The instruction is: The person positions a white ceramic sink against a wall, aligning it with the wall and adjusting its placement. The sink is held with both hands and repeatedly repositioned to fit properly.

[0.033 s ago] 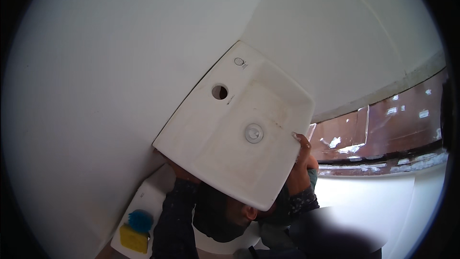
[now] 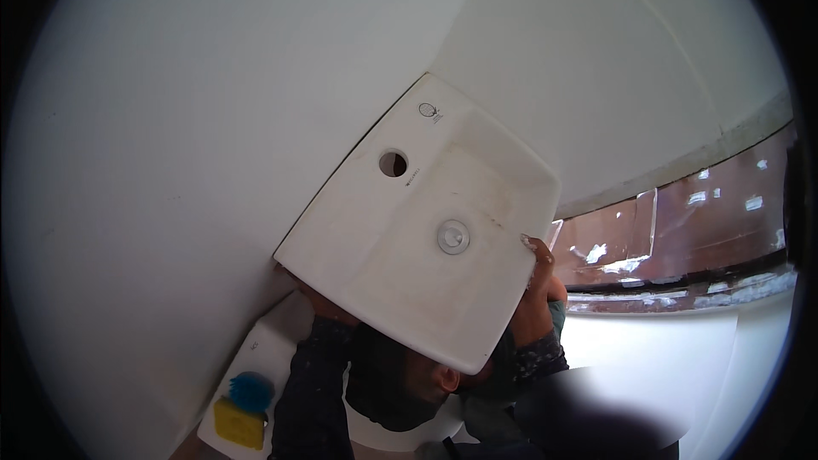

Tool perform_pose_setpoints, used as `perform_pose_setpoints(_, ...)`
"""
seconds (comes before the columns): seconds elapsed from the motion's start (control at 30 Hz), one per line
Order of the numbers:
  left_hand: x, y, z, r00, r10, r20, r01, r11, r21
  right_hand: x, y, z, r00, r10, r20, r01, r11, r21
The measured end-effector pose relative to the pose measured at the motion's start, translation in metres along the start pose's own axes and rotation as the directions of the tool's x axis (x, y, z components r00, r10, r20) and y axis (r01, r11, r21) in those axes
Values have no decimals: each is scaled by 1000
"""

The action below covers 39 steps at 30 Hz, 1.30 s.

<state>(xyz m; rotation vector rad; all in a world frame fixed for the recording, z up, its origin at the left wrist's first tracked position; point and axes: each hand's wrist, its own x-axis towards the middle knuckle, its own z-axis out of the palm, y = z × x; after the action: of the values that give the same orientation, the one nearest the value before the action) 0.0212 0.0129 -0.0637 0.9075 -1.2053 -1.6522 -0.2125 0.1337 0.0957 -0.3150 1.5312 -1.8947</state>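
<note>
A white rectangular washbasin (image 2: 366,238) sits slantwise against the wall, with a round tap hole and a silver drain plug (image 2: 453,237). My right hand (image 2: 537,277) grips its right edge, with the whitened thumb tip over the rim and the other fingers out of sight. Under the lower left edge is my left hand (image 2: 322,296), holding the basin from below; its fingers are mostly hidden. Below the basin's front edge, between my forearms, a co-worker's dark-haired head (image 2: 394,383) is partly covered by it.
A white cistern lid (image 2: 256,345) at lower left carries a blue brush (image 2: 250,392) and a yellow sponge (image 2: 239,423). White walls (image 2: 213,119) meet in a corner behind the basin. At right lies a brown surface with white smears (image 2: 596,234), beside a white panel (image 2: 656,349).
The washbasin has shifted very slightly to the right. Both my hands keep their places on it.
</note>
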Motion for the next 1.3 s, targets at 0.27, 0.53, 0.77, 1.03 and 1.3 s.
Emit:
perform_pose_setpoints(0.27, 6, 15, 12, 990, -118, 80, 131, 531, -837, 13, -1, 3, 994, 106, -29, -104, 991, 83)
perform_pose_setpoints(0.53, 12, 32, 19, 988, -138, 65, 115, 387, -915, 9, -9, 27, 988, 141, -63, -132, 983, 125)
perform_pose_setpoints(0.77, 15, 23, 18, 956, -292, 23, 151, 425, -893, -4, -5, 21, 996, -86, 12, 87, 995, -53)
perform_pose_setpoints(1.03, 10, 17, 14, 993, -110, -48, 63, 819, -570, 28, 8, -10, 995, 88, -49, -85, 995, 54)
perform_pose_setpoints(1.3, 13, 27, 17, 970, -233, 71, 166, 421, -891, 7, -3, 10, 998, -53, -14, 54, 998, 36)
